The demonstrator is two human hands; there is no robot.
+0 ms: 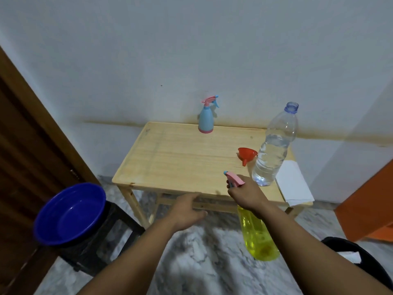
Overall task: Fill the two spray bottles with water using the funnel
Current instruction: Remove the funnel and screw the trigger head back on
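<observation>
A yellow spray bottle [258, 235] with a pink trigger head hangs in front of the table's near edge, and my right hand [246, 193] grips it by the neck. My left hand [187, 209] hovers just before the table's front edge, fingers loosely curled and holding nothing. A blue spray bottle [205, 119] with a pink head stands upright at the back of the wooden table [170, 158]. A red funnel [246, 155] lies on its side at the right, next to an uncapped clear water bottle [274, 147] about half full.
A folded white cloth [294, 184] lies on the table's right end. A blue basin [70, 213] rests on a black stool at the left, beside a brown door. An orange object [370, 201] stands at the right. The floor is grey marble.
</observation>
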